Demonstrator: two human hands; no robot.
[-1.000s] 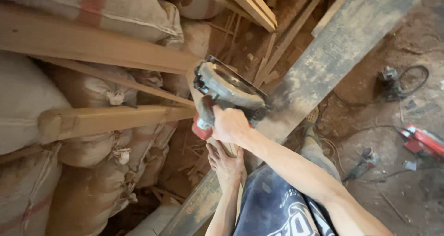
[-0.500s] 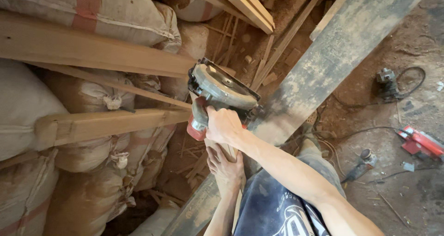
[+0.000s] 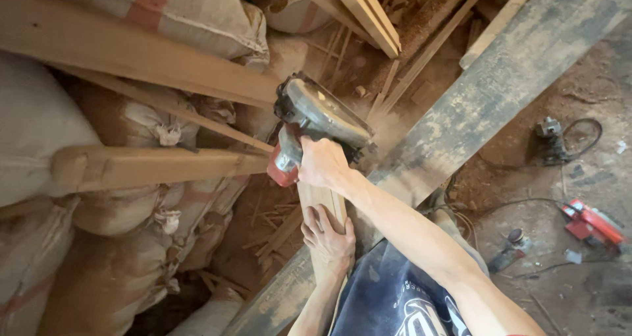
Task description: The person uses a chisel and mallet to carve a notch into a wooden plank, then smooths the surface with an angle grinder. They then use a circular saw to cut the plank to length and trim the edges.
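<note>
Blade prob. hidden under saw (image 3: pixel 316 122); right hand (image 3: pixel 322 165) grips.

Right hand (image 3: pixel 321 163) grips circular saw (image 3: pixel 315 122); left hand (image 3: pixel 327 236) presses the wooden strip (image 3: pixel 321 196).

The right hand (image 3: pixel 321 163) is clenched at the end of an outstretched arm, the left hand (image 3: pixel 327 236) pressed flat, fingers spread.

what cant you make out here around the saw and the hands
Head view only:
- Blade of the circular saw: hidden under its guard and body.
- Cut line in the narrow wood piece: covered by the right hand and the saw.
- Left hand: its palm side is pressed to the wood, unseen.
- Red tool on the floor: too small to identify.
</note>
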